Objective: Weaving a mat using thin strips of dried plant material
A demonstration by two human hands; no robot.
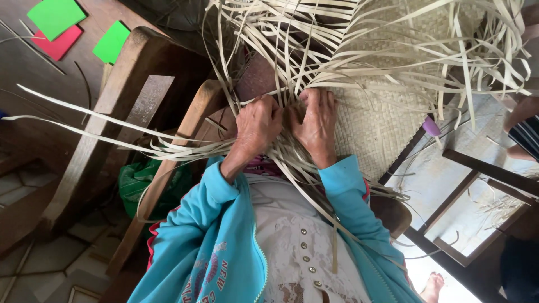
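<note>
A wide pale woven mat [376,120] spreads over the person's lap with long loose strips [314,45] fanning upward, and at its unfinished edge the left hand [255,126] and right hand [315,124] press side by side, fingers [314,98] curled tight around bunched strips.

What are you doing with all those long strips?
A person in a turquoise zip jacket is working on a pale mat woven from flat straw-coloured strips. The left hand and the right hand sit side by side at the mat's unfinished edge, fingers pressed into the loose pale strips that fan out all around. A slanted wooden beam stands to the left.
</note>
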